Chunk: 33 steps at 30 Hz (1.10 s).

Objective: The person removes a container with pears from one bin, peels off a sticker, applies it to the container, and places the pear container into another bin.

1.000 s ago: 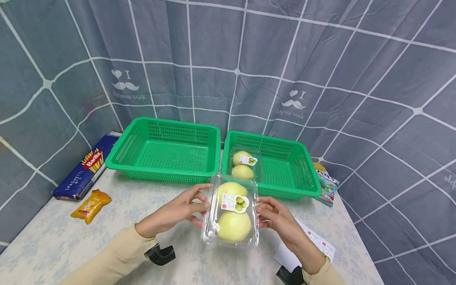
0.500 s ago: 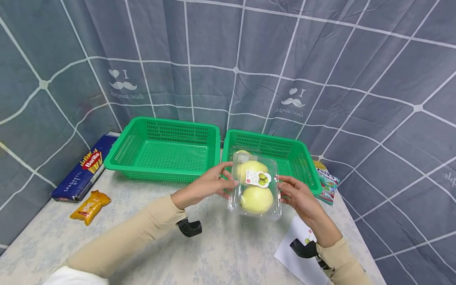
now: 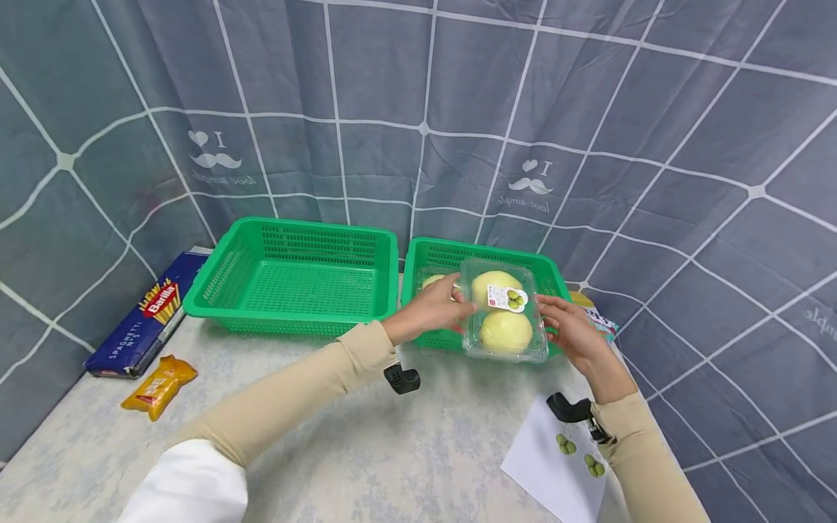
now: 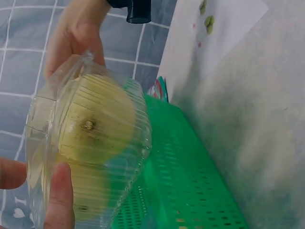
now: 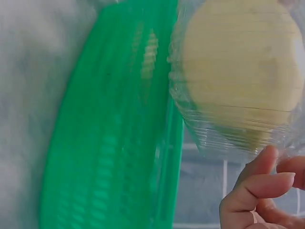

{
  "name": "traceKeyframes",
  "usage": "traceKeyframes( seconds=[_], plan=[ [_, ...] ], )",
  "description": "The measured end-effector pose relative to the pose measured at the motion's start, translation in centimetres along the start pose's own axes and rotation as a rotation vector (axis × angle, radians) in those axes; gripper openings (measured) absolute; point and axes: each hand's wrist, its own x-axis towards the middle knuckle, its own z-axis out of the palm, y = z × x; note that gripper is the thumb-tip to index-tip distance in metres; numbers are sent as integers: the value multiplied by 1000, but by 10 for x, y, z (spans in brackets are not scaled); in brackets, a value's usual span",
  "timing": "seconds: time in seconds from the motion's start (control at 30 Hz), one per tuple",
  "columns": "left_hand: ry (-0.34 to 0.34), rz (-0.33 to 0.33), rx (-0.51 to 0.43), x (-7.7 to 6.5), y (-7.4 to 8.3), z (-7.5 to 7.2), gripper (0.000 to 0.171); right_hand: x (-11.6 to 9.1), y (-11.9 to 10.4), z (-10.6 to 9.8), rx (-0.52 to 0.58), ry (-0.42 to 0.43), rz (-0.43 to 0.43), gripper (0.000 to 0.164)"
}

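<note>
Both hands hold a clear plastic box [image 3: 505,311] with two pale yellow round fruits [image 3: 506,332] and a label on its lid. It is raised over the front of the right green basket [image 3: 410,270]. The left hand [image 3: 431,311] grips the box's left side; in the left wrist view its thumb and a finger [image 4: 60,195] press the wall of the box. The right hand [image 3: 578,338] holds the opposite side, with curled fingers [image 5: 259,186] at the box edge in the right wrist view. Inside the basket, another fruit [image 3: 431,280] shows partly behind the left hand.
A second green basket [image 3: 307,283] stands on the left. Beside it lie a blue spaghetti box [image 3: 147,312] and an orange snack packet [image 3: 160,385]. A white sheet with fruit stickers [image 3: 552,461] lies front right. A colourful packet [image 3: 603,325] sits beyond the right basket.
Both hands have carried the boxed fruit from in front of the baskets up and to the right, over the right basket. More of the sticker sheet now shows.
</note>
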Motion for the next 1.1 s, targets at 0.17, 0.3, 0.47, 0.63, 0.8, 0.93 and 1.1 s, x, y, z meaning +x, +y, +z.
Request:
traceKeyframes(
  seconds=[0.17, 0.3, 0.47, 0.63, 0.8, 0.93, 1.1],
  plan=[
    [33, -19, -36, 23, 6, 3, 82, 17, -9, -10, -65, 27, -12, 51],
    [51, -28, -60, 36, 4, -1, 82, 32, -13, -9, -142, 61, 17, 54],
    [70, -67, -85, 50, 4, -2, 79, 47, -17, -11, -223, 78, 50, 52],
    [103, -93, -58, 64, 10, 4, 78, 56, -18, -20, -247, 93, 48, 52],
    [107, -100, 12, 79, 11, 19, 76, 62, -11, -30, -287, 124, 82, 53],
    [104, -101, 63, 89, 3, 28, 73, 66, 0, -36, -329, 136, 102, 51],
    [81, -125, 63, 96, -10, 37, 73, 71, 14, -39, -368, 141, 117, 49]
  ],
)
